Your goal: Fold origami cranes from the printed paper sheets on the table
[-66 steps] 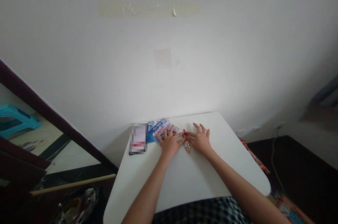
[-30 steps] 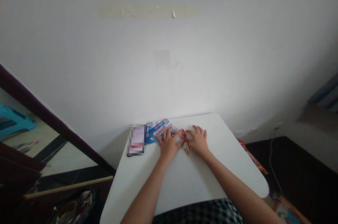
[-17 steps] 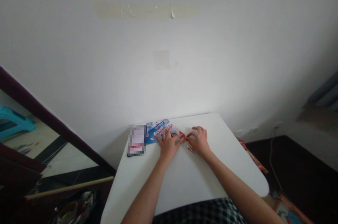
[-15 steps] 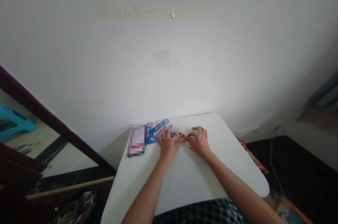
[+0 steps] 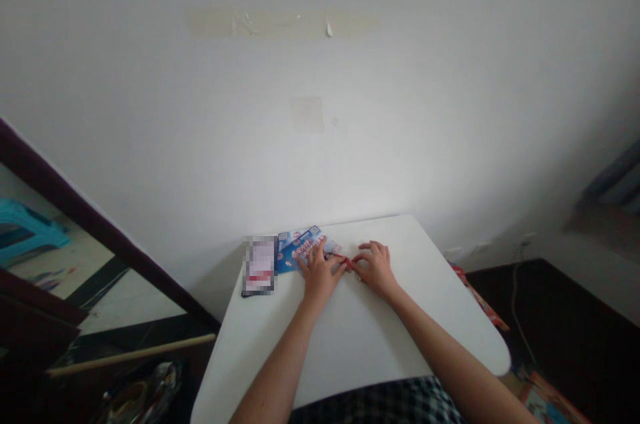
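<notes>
A small red-and-white folded paper (image 5: 347, 263) lies on the white table (image 5: 350, 344) between my two hands. My left hand (image 5: 319, 275) rests flat with its fingers spread. Its fingertips reach onto a blue printed packet (image 5: 294, 248) and its thumb touches the paper's left end. My right hand (image 5: 378, 269) has its fingers curled and pinches the paper's right end between thumb and forefinger. Most of the paper is hidden by the fingers.
A dark phone-sized object (image 5: 259, 266) lies left of the blue packet near the table's far edge, against a white wall. A wooden stick (image 5: 135, 351) and dark clutter sit low on the left. A red wrapper (image 5: 480, 302) and a cable (image 5: 515, 307) are on the floor to the right.
The folded paper was upright between my hands a second ago and now lies lower and flatter. My right hand's fingers went from spread to curled in a pinch. My left hand barely moved.
</notes>
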A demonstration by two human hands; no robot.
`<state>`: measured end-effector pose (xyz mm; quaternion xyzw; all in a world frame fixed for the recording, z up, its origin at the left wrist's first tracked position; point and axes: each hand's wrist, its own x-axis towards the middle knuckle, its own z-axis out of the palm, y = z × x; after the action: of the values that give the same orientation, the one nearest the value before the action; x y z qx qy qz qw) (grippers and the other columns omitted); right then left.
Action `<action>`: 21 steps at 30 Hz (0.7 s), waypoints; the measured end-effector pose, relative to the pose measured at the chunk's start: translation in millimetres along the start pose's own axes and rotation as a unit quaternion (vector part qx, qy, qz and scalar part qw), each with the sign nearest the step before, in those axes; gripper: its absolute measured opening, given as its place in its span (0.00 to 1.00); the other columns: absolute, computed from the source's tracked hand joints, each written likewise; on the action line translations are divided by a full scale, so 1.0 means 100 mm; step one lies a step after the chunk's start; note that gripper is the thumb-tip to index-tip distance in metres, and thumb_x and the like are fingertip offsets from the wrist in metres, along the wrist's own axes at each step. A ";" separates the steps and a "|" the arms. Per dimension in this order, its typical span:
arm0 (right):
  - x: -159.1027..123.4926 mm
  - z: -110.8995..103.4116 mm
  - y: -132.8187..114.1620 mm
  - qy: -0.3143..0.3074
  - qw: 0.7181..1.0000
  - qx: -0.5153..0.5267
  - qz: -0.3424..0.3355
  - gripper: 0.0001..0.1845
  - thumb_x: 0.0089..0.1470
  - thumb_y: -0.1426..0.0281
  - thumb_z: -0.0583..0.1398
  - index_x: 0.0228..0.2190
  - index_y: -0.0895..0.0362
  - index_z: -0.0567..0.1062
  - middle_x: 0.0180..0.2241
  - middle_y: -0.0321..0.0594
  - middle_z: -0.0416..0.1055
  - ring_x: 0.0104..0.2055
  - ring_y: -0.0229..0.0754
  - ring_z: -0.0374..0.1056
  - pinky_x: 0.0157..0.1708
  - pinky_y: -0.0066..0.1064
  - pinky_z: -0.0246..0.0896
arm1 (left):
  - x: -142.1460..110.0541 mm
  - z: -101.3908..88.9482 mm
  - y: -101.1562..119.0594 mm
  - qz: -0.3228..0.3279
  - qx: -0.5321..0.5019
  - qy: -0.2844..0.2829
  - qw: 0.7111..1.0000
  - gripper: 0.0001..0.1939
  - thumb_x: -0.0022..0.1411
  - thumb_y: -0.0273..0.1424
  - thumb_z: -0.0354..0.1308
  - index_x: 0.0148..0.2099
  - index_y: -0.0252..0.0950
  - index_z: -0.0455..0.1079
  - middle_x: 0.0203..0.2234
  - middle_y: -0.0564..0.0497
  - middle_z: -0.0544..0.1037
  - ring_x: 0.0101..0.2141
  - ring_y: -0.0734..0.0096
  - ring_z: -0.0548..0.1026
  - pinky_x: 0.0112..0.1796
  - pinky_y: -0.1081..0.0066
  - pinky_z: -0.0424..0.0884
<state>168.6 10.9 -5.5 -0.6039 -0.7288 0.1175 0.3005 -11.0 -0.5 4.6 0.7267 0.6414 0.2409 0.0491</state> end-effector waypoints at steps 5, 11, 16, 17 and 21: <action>0.01 0.00 0.02 0.005 1.000 0.014 0.012 0.06 0.55 0.60 0.66 0.32 0.47 0.84 0.53 0.40 0.72 0.64 0.53 0.56 0.64 0.52 0.45 | 0.01 0.00 -0.01 -0.001 -0.007 0.005 1.000 0.13 0.61 0.39 0.64 0.48 0.52 0.79 0.68 0.49 0.59 0.66 0.47 0.56 0.63 0.29 0.42; 0.00 0.01 0.05 0.008 1.000 0.010 -0.020 0.05 0.56 0.63 0.65 0.34 0.46 0.83 0.52 0.40 0.74 0.63 0.52 0.58 0.63 0.52 0.46 | 0.01 -0.02 -0.02 0.005 -0.002 0.008 1.000 0.19 0.60 0.39 0.65 0.55 0.57 0.75 0.67 0.49 0.60 0.65 0.49 0.58 0.64 0.33 0.44; 0.00 0.01 0.06 0.005 0.999 0.009 -0.032 0.06 0.57 0.65 0.63 0.36 0.47 0.82 0.49 0.41 0.76 0.62 0.52 0.59 0.62 0.54 0.46 | 0.00 0.00 -0.01 0.003 0.001 0.014 1.000 0.11 0.65 0.39 0.59 0.48 0.55 0.80 0.67 0.50 0.62 0.65 0.50 0.58 0.64 0.31 0.42; 0.00 0.00 0.06 0.004 0.999 0.014 -0.032 0.06 0.58 0.65 0.63 0.36 0.48 0.81 0.48 0.41 0.76 0.62 0.52 0.59 0.62 0.54 0.45 | 0.00 0.01 -0.01 0.003 0.001 0.017 1.000 0.11 0.66 0.39 0.59 0.48 0.55 0.80 0.67 0.50 0.62 0.65 0.50 0.58 0.64 0.31 0.42; -0.01 -0.03 0.06 -0.006 0.999 0.043 -0.030 0.07 0.59 0.65 0.60 0.38 0.48 0.79 0.45 0.38 0.77 0.60 0.50 0.61 0.65 0.61 0.36 | 0.01 0.00 0.00 0.000 0.000 0.025 1.000 0.11 0.65 0.39 0.60 0.47 0.52 0.80 0.65 0.49 0.64 0.65 0.50 0.60 0.64 0.32 0.43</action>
<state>175.3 10.7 -6.8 -0.5678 -0.7426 0.1435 0.3249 -11.5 0.1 5.0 0.7206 0.6422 0.2595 0.0330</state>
